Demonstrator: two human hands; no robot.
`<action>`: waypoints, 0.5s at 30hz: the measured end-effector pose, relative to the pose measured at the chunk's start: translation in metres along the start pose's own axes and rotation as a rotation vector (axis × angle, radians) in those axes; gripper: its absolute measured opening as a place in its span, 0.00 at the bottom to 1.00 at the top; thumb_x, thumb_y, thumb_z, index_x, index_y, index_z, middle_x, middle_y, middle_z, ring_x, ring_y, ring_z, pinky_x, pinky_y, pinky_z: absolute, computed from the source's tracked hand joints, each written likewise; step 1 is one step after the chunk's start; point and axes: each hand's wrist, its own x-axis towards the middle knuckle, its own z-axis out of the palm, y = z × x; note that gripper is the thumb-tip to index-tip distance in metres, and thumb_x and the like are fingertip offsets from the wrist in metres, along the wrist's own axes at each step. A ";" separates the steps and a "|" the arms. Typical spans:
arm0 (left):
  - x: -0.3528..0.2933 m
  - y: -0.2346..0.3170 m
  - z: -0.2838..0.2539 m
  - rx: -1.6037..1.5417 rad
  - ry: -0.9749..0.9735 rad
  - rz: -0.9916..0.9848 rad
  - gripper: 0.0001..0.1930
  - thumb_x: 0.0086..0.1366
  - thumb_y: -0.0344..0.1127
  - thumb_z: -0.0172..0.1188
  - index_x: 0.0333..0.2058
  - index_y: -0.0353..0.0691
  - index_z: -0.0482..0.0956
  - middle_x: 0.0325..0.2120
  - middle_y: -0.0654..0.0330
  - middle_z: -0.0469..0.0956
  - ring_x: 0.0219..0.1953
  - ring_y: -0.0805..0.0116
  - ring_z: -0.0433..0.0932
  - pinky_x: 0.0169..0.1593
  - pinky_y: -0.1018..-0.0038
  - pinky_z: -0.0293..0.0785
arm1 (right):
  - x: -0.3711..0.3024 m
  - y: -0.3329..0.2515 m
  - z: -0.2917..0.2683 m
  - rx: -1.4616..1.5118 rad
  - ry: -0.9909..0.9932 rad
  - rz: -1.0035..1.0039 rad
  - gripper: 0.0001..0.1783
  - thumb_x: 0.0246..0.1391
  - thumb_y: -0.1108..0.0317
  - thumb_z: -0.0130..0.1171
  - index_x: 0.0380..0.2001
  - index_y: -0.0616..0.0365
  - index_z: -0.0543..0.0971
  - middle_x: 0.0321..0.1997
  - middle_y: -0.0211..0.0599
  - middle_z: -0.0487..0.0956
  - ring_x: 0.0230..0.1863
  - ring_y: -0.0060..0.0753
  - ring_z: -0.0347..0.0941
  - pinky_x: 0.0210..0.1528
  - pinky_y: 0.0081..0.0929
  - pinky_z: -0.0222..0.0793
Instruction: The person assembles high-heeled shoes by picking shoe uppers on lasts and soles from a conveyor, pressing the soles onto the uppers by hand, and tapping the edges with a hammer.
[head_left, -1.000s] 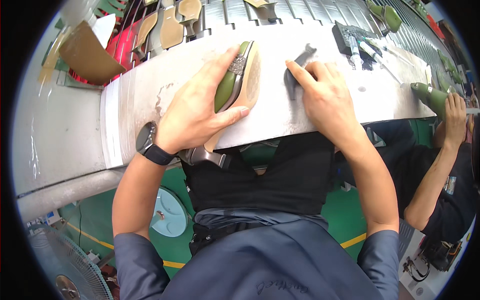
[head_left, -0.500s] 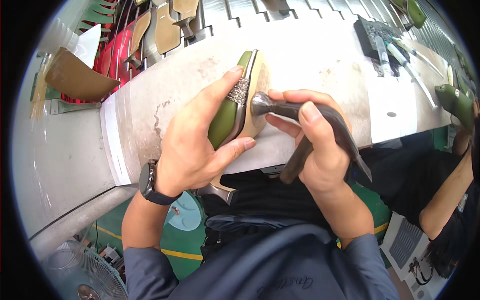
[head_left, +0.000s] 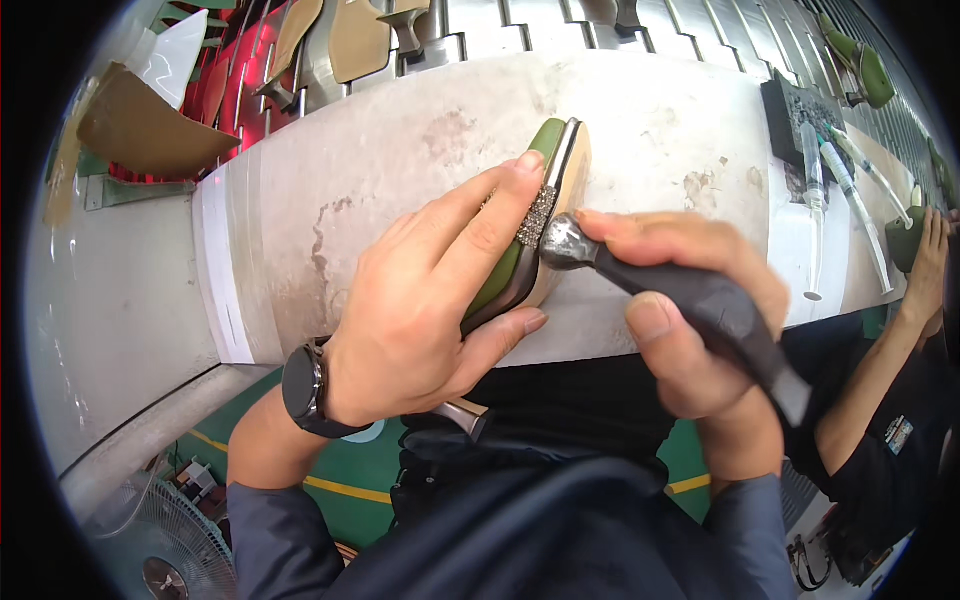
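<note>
A green high-heeled shoe (head_left: pixel 537 215) with a glittery band lies tilted on its side on the pale bench, its tan sole turned to the right. Its heel (head_left: pixel 465 417) sticks out below my left wrist. My left hand (head_left: pixel 430 275) is wrapped over the upper, fingers beside the band and thumb near the sole edge. In my right hand (head_left: pixel 690 365) is a dark shoemaker's hammer (head_left: pixel 705 300), gripped around its head. The hammer's round, shiny face is against or just beside the sole edge by the band; I cannot tell which. The handle is hidden.
Tan soles (head_left: pixel 358 42) and heeled parts lie on the slatted metal conveyor (head_left: pixel 490 35) behind the bench (head_left: pixel 420 130). Syringes (head_left: pixel 812 215) rest by a dark block (head_left: pixel 790 115) at right. A co-worker's arm (head_left: pixel 880 370) reaches a green shoe there. A fan (head_left: pixel 160 550) stands lower left.
My hands, the shoe and the hammer sit further right in the picture. The shoe has rolled so less sole shows. The hammer face has shifted from over the sole to its edge by the band.
</note>
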 end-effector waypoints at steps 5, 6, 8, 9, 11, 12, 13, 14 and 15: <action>-0.001 -0.003 -0.005 -0.001 -0.009 -0.025 0.53 0.48 0.27 0.80 0.73 0.29 0.63 0.65 0.36 0.73 0.61 0.37 0.78 0.63 0.57 0.76 | 0.016 -0.012 -0.006 -0.169 -0.124 0.075 0.17 0.60 0.68 0.66 0.47 0.70 0.80 0.53 0.59 0.86 0.55 0.45 0.84 0.62 0.38 0.78; 0.000 -0.002 -0.004 -0.002 -0.017 -0.025 0.53 0.47 0.27 0.80 0.73 0.29 0.63 0.64 0.36 0.73 0.61 0.37 0.78 0.63 0.57 0.76 | 0.013 -0.002 -0.002 -0.106 -0.039 0.026 0.16 0.57 0.77 0.70 0.49 0.65 0.83 0.48 0.44 0.88 0.46 0.29 0.86 0.50 0.26 0.81; 0.002 -0.001 -0.004 0.001 -0.033 -0.035 0.54 0.47 0.27 0.80 0.73 0.29 0.63 0.63 0.36 0.74 0.59 0.37 0.79 0.62 0.56 0.76 | 0.013 -0.007 -0.006 -0.079 -0.037 0.082 0.15 0.58 0.77 0.69 0.49 0.66 0.83 0.48 0.44 0.88 0.46 0.28 0.85 0.50 0.26 0.80; 0.001 -0.001 -0.004 -0.010 -0.029 -0.037 0.54 0.47 0.27 0.80 0.73 0.29 0.63 0.63 0.36 0.74 0.59 0.37 0.79 0.62 0.56 0.76 | 0.014 -0.011 -0.005 -0.033 -0.017 0.146 0.15 0.59 0.77 0.69 0.50 0.66 0.83 0.49 0.43 0.88 0.47 0.26 0.84 0.51 0.25 0.79; -0.001 -0.003 -0.004 -0.035 -0.018 -0.031 0.54 0.46 0.28 0.80 0.73 0.30 0.63 0.62 0.36 0.74 0.57 0.38 0.79 0.60 0.56 0.77 | 0.026 -0.023 -0.003 -0.087 -0.037 0.250 0.21 0.60 0.64 0.64 0.46 0.74 0.79 0.49 0.63 0.86 0.52 0.47 0.85 0.62 0.38 0.78; -0.001 -0.004 -0.005 -0.043 -0.012 -0.033 0.54 0.46 0.28 0.80 0.73 0.30 0.63 0.62 0.36 0.74 0.57 0.38 0.79 0.60 0.56 0.77 | 0.031 -0.028 -0.002 -0.101 -0.055 0.294 0.21 0.60 0.63 0.64 0.46 0.74 0.79 0.49 0.63 0.86 0.52 0.47 0.85 0.62 0.38 0.78; -0.002 -0.004 -0.006 -0.033 -0.022 -0.039 0.54 0.46 0.28 0.80 0.73 0.30 0.63 0.62 0.37 0.74 0.57 0.39 0.79 0.58 0.56 0.76 | 0.036 -0.032 -0.001 -0.115 -0.073 0.338 0.22 0.60 0.63 0.65 0.46 0.74 0.79 0.49 0.63 0.86 0.52 0.47 0.85 0.61 0.38 0.78; -0.003 -0.005 -0.007 -0.023 -0.032 -0.045 0.54 0.45 0.28 0.80 0.73 0.30 0.64 0.62 0.38 0.74 0.56 0.40 0.80 0.57 0.56 0.76 | 0.037 -0.034 0.001 -0.123 -0.078 0.342 0.22 0.60 0.63 0.65 0.46 0.74 0.79 0.49 0.63 0.86 0.52 0.47 0.85 0.61 0.38 0.78; -0.002 -0.005 -0.007 -0.033 -0.022 -0.044 0.54 0.45 0.28 0.80 0.73 0.30 0.64 0.62 0.38 0.74 0.56 0.40 0.80 0.57 0.56 0.76 | 0.038 -0.038 0.001 -0.146 -0.067 0.389 0.22 0.59 0.62 0.65 0.46 0.74 0.79 0.49 0.62 0.86 0.52 0.47 0.85 0.61 0.38 0.78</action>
